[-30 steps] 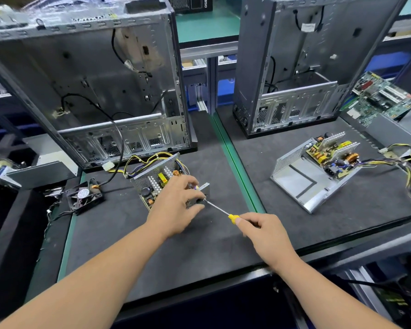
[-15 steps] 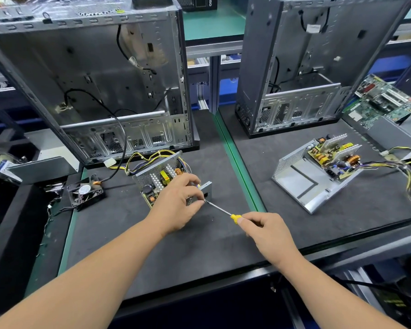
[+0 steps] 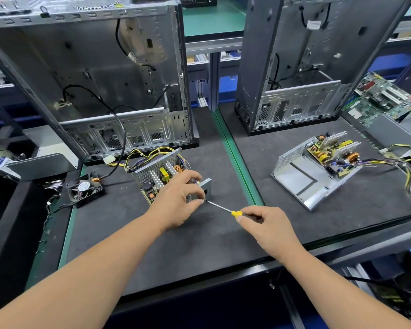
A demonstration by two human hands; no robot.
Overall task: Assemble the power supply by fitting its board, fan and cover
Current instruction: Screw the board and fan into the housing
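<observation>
- PC chassis, L (image 3: 100, 74): open, upright at rear of tabletop (image 3: 199, 245); black cable hangs inside.
- PC chassis, R (image 3: 301, 67): open, upright on R mat, rear.
- 2nd PSU housing (image 3: 301, 179): open on R mat; PCB tilted on its far edge, wire bundle trails R.
- Motherboard (image 3: 384, 98): green, tilted, far R behind grey metal box (image 3: 394, 131).
- Green strip (image 3: 237, 157): runs btwn the two dark mats.
- Grey metal panel (image 3: 36, 166): far L, off mat.

Left hand (image 3: 178, 200) curled, fingertips pinching; right hand (image 3: 268, 224) fisted in grip; both forearms extended.
</observation>
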